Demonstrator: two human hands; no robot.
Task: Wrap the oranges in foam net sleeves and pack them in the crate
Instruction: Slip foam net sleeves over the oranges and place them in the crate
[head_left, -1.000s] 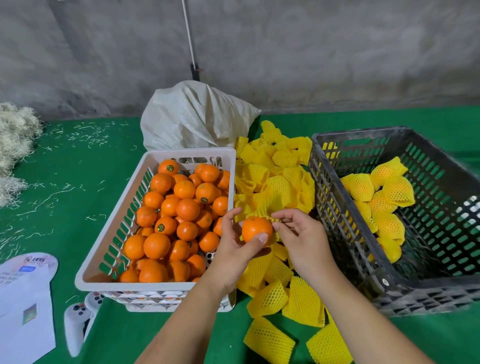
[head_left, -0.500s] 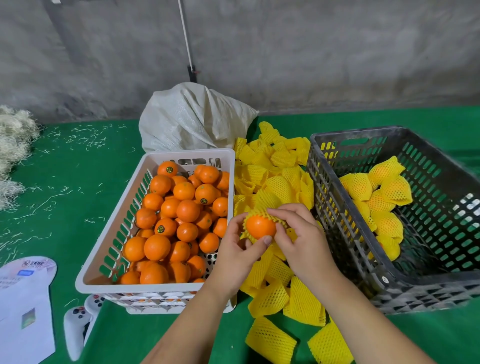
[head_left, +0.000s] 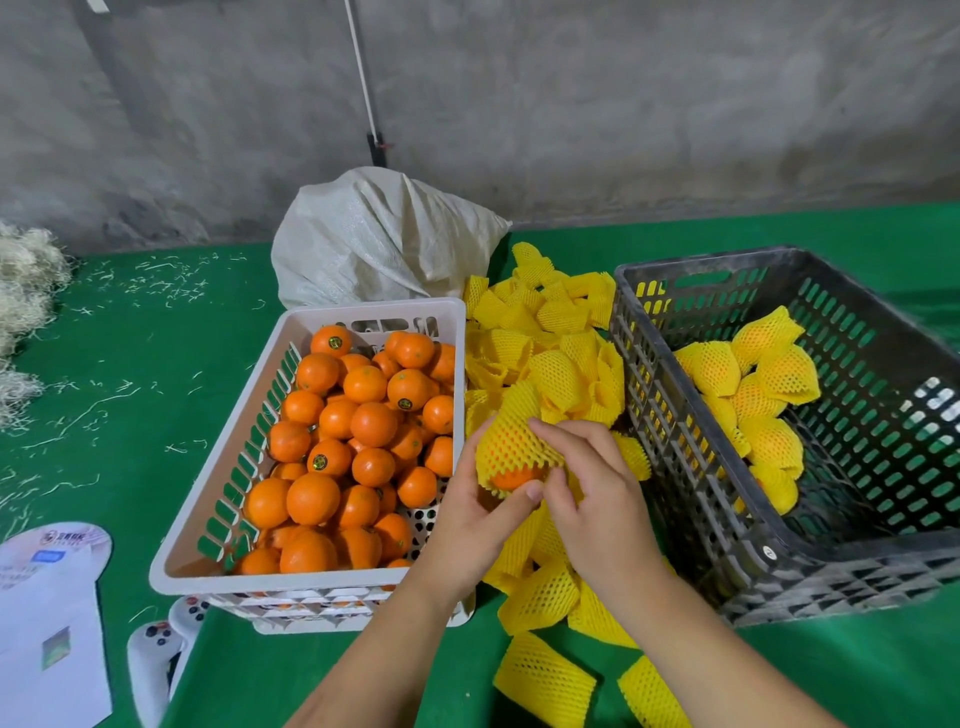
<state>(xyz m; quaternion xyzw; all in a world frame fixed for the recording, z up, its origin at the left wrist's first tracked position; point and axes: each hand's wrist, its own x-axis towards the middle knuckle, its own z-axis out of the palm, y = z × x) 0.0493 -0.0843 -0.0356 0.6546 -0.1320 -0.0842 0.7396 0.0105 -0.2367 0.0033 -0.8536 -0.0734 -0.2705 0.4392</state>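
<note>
Between my hands is an orange (head_left: 511, 477) almost covered by a yellow foam net sleeve (head_left: 511, 439); only its near end shows. My left hand (head_left: 475, 512) grips the orange from below and the left, thumb on its bare end. My right hand (head_left: 597, 496) pinches the sleeve's right side. A white basket (head_left: 228, 486) on the left holds several bare oranges (head_left: 358, 431). The dark grey crate (head_left: 691, 462) on the right holds several sleeved oranges (head_left: 753, 395).
Loose yellow sleeves (head_left: 545, 332) are heaped on the green table (head_left: 130, 415) between basket and crate, with more near the front edge. A white sack (head_left: 379, 244) stands behind the basket. A white game controller (head_left: 156, 660) and papers (head_left: 47, 623) lie front left.
The sleeve, only around the orange's far rim half a second ago, has been pulled down over nearly the whole orange. Both hands stayed in the same spot above the sleeve pile.
</note>
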